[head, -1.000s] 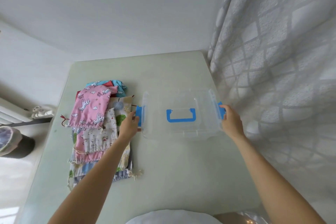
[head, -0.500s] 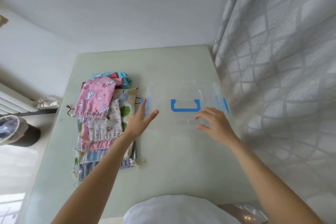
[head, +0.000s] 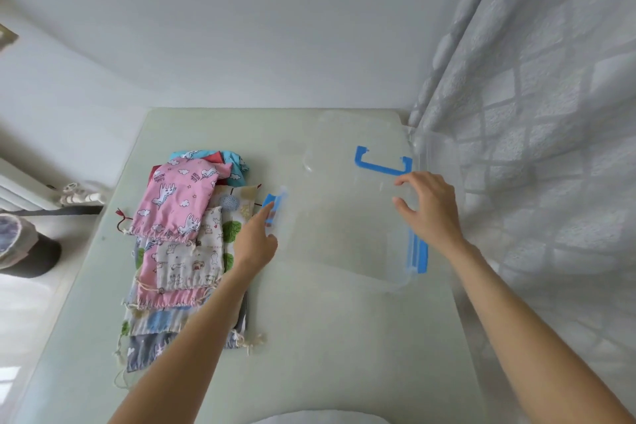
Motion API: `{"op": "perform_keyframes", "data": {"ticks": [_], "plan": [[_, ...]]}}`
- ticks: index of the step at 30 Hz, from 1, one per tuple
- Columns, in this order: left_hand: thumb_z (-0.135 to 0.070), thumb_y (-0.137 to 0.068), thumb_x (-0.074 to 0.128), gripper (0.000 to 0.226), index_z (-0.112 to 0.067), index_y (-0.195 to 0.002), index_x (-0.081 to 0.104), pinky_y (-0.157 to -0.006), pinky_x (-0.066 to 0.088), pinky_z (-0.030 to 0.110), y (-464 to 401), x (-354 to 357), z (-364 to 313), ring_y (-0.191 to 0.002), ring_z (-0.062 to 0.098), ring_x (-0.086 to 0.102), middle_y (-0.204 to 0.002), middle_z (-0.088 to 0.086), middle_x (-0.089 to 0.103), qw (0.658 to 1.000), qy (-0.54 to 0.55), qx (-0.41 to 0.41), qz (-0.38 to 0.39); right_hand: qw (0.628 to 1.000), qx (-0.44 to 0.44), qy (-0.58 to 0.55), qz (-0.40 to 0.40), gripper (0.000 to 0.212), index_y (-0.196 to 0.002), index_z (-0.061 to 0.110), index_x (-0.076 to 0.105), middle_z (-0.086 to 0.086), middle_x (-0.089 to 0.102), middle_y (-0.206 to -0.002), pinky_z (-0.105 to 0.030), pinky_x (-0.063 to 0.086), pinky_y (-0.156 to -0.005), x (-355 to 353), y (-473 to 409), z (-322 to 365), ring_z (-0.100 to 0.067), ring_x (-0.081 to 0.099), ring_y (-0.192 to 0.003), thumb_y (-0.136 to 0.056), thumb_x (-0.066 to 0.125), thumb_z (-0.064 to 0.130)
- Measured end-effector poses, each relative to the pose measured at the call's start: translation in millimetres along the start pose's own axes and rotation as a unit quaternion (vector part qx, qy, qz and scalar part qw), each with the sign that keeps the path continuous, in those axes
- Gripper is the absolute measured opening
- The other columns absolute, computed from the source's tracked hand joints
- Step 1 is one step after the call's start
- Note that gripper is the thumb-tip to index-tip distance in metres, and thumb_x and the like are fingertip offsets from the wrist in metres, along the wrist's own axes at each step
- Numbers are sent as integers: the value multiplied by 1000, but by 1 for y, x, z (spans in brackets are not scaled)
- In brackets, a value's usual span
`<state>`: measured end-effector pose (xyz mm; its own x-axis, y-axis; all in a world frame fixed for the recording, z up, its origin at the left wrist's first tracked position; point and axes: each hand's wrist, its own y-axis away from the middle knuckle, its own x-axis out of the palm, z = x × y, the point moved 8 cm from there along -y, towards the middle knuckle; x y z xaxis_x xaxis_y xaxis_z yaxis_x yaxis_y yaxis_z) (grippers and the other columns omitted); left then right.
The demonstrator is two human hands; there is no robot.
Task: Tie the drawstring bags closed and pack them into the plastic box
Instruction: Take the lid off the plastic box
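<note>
The clear box [head: 347, 227] sat on the pale green bench [head: 309, 337], right of centre. Its lid [head: 364, 148], clear with a blue handle [head: 382, 165], was raised and tilted toward 1 o'clock, where it met the curtain [head: 533, 148]. The right hand [head: 430, 210] gripped the lid's near edge, fingers [head: 404, 181] curled over it and thumb below. A blue latch [head: 418, 255] showed at the box's right end, just under that wrist. The left hand [head: 256, 244] rested at the box's left end, its fingers fairly straight, with the forefinger reaching a second blue latch [head: 270, 205]; whether it pressed or only touched could not be told.

At 9 o'clock from the box lay the bags [head: 182, 251] in a flat overlapping pile, just beside the left hand and partly under the left forearm. A pink bag [head: 175, 200] with white animals lay on top, and loose cords trailed from the pile's near end. Their mouths looked gathered, but whether they were knotted could not be told.

The curtain hung close along the bench's right side, crowding the raised lid. Off the bench at 9 o'clock stood a white radiator [head: 20, 189] and a dark bin [head: 24, 251] on the floor. A plain wall rose behind, at 12 o'clock.
</note>
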<state>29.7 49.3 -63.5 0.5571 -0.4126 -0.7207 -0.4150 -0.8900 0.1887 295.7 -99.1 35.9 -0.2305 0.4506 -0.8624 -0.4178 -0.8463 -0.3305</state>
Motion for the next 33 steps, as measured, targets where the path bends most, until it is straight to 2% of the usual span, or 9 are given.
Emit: {"op": "perform_keyframes", "data": {"ticks": [7, 11, 14, 18, 21, 24, 27, 30, 33], "plan": [[15, -79, 38, 73, -28, -138, 44, -69, 46, 29, -28, -17, 19, -94, 19, 57, -124, -2, 61, 999, -26, 10, -23, 985, 124, 3, 121, 21, -100, 18, 64, -3, 63, -107, -36, 42, -81, 77, -68, -44, -29, 55, -102, -79, 65, 21], [10, -86, 43, 63, -26, -137, 45, -68, 38, 26, -35, -15, 15, -98, 24, 57, -126, 2, 58, 997, -38, 46, -41, 967, 165, -10, 193, 20, -99, 20, 68, -5, 64, -105, -30, 40, -77, 120, -72, -58, -24, 57, -98, -79, 68, 24], [0, -88, 52, 52, -22, -136, 47, -72, 43, 29, -36, -14, 16, -102, 24, 58, -125, 5, 56, 997, -21, 55, -48, 956, 191, -95, 200, 24, -106, 16, 67, -5, 65, -109, -25, 38, -77, 130, -64, -62, -21, 58, -101, -83, 67, 20], [-19, -86, 63, 47, -17, -132, 49, -76, 45, 32, -29, -24, 15, -106, 23, 55, -123, 6, 54, 995, -28, 30, -94, 944, 186, -215, 167, 22, -109, 15, 65, -1, 67, -105, -15, 41, -81, 109, -46, -44, -17, 60, -100, -88, 62, 22], [-34, -81, 69, 59, -17, -131, 43, -78, 46, 35, -16, -33, 23, -107, 23, 52, -125, 7, 47, 991, -8, -26, -129, 914, 170, -278, 243, 30, -119, 21, 59, 5, 63, -109, -19, 45, -88, 101, -13, -16, -11, 59, -100, -89, 61, 27], [-40, -78, 71, 71, -12, -133, 35, -83, 41, 32, 9, -27, 34, -106, 21, 50, -129, 7, 41, 988, 52, -82, -118, 904, 122, -265, 312, 38, -129, 25, 51, 8, 55, -126, -6, 39, -87, 101, 20, 5, -5, 52, -113, -93, 56, 15], [-31, -78, 73, 71, -10, -134, 34, -82, 42, 29, 26, -15, 34, -105, 21, 55, -131, 4, 42, 984, 119, -99, -90, 932, 121, -229, 253, 46, -127, 24, 54, 7, 55, -130, -14, 41, -90, 92, 36, 1, -11, 56, -116, -93, 42, -4], [-10, -77, 73, 71, -11, -136, 34, -82, 48, 25, 28, -3, 23, -110, 20, 56, -132, 4, 45, 970, 228, -69, -50, 945, 152, -209, 202, 49, -127, 24, 54, 2, 55, -132, -19, 44, -86, 83, 53, -8, -16, 60, -112, -93, 37, -7], [-7, -77, 71, 73, -13, -140, 34, -86, 46, 24, 23, 7, 7, -110, 12, 49, -137, 7, 41, 982, 185, -21, -27, 960, 142, -166, 177, 47, -130, 20, 52, -1, 54, -134, -20, 41, -90, 76, 63, -12, -18, 58, -115, -93, 37, -5]]}}
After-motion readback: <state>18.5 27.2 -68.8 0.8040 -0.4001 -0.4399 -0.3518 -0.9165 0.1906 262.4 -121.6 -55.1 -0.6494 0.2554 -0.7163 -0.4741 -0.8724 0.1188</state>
